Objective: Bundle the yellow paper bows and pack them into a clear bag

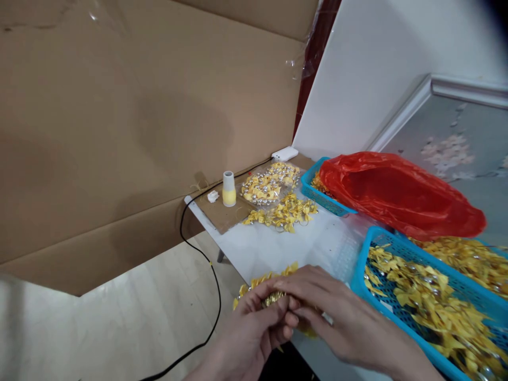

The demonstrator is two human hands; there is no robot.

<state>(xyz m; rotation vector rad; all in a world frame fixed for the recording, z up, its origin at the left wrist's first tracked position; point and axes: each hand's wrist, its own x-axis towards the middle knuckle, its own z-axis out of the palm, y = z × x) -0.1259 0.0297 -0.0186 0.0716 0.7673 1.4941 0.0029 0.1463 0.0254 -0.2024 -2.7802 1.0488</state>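
Observation:
My left hand (260, 323) is closed round a small bundle of gold wire (273, 299) at the near edge of the table. Bent over the same bundle, my right hand (323, 301) has its fingers pressed against it, close to the left fingertips. Yellow petal-like pieces (254, 286) show behind and below both hands; whether they are joined to the wire is hidden. Just right of my right hand stands a blue basket (359, 270) with yellow petal garlands (431, 301) and silver beads in it.
A thread cone (229, 190) stands on cardboard at the table's far left, near a crumpled white scrap (213, 196). Behind lie beaded yellow garlands (262, 188) and loose ones (288, 211). A red plastic bag (400, 190) covers part of another blue basket (325, 198). A black cable (216, 280) hangs left.

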